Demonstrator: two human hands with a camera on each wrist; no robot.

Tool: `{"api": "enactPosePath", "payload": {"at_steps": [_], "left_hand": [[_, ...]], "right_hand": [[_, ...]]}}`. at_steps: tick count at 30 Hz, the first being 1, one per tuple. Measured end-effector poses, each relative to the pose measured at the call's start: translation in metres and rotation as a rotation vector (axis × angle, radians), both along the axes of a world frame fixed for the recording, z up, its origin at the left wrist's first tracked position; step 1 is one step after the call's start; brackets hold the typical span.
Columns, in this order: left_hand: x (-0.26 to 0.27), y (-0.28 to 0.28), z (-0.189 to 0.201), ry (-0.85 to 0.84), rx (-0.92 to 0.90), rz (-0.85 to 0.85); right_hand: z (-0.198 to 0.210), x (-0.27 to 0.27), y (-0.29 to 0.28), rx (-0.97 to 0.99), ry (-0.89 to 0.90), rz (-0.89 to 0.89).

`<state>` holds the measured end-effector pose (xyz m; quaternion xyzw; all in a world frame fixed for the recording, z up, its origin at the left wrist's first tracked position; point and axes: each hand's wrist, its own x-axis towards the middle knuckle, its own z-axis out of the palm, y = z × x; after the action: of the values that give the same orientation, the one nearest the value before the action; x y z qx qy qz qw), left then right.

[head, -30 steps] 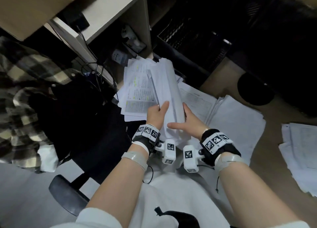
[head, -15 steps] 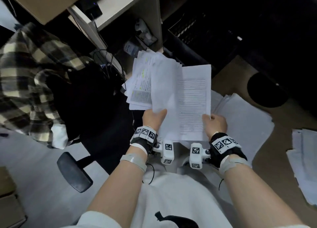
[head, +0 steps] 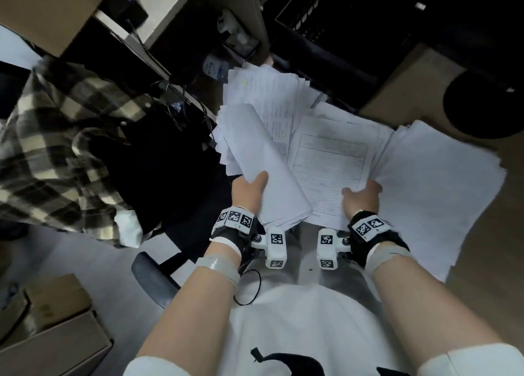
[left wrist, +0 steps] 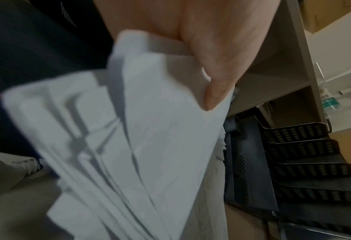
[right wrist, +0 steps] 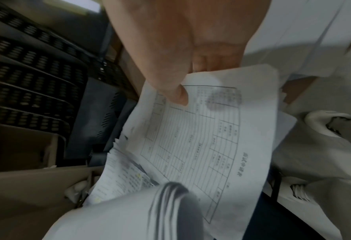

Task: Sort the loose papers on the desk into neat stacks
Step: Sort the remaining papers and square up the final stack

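My left hand (head: 251,187) grips a thick sheaf of white papers (head: 263,160) by its near edge, thumb on top; the sheets curl and fan out unevenly (left wrist: 129,138). My right hand (head: 361,195) pinches one printed form sheet with a table (head: 330,163) at its near corner, thumb on top (right wrist: 170,87). The form hangs beside the sheaf, over a white paper stack (head: 431,188) on the brown surface to the right. More printed pages (head: 266,98) stick out behind the sheaf.
A plaid jacket (head: 56,149) hangs over a black chair at left. Black mesh letter trays (left wrist: 305,154) stand ahead under the desk shelf (head: 181,4). A round black object (head: 482,103) sits far right. Cardboard boxes (head: 51,330) lie at lower left.
My right hand has pulled the form sheet off the sheaf and carried it right and down over the right stack. The sheaf in my left hand has tilted left.
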<state>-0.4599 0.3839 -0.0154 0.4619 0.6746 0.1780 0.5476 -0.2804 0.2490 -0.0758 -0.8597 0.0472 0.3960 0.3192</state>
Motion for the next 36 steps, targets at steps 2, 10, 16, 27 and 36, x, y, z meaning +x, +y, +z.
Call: {"api": "enactPosePath", "payload": {"at_steps": [2, 10, 16, 27, 36], "left_hand": [[0.015, 0.0, 0.003, -0.015, -0.015, -0.034], [0.078, -0.005, 0.034, -0.213, -0.064, -0.25], [0.112, -0.019, 0.059, -0.459, -0.213, -0.135], [0.136, -0.066, 0.07, -0.286, 0.09, -0.351], [0.114, -0.076, 0.069, -0.197, 0.123, -0.215]], "right_hand": [[0.013, 0.005, 0.004, 0.019, -0.128, 0.071], [0.083, 0.012, 0.034, 0.539, 0.128, 0.534], [0.111, 0.032, 0.029, 0.568, 0.146, 0.654], [0.139, 0.061, -0.015, 0.696, 0.092, 0.656], [0.129, 0.086, -0.042, 0.677, -0.107, 0.07]]}}
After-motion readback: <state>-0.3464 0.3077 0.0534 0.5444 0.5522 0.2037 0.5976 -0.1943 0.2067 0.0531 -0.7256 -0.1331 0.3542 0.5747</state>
